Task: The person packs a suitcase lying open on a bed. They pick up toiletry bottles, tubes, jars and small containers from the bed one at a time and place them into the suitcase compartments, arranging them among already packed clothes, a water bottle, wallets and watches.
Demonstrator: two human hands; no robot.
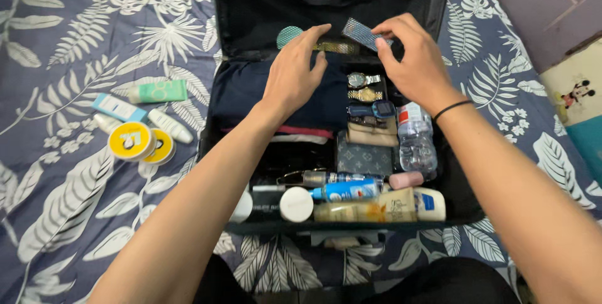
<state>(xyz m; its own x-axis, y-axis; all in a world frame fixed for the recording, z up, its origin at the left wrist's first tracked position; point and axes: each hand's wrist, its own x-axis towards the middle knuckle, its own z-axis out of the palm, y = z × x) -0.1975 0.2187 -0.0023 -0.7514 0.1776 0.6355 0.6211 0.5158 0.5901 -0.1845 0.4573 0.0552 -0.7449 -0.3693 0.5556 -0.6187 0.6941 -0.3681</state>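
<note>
The light is soft and even from above, with weak shadows. The black suitcase (263, 3) interior stays dark. Focus is sharp; the edges bend slightly.

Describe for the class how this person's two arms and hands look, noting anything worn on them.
Both forearms are bare to the bottom edge of the picture, with no sleeves in view. The left hand shows no ring, watch or band. The right hand is also ringless, but a thin black band, like a hair tie, circles its wrist. No gloves or markings are visible on either arm.
</note>
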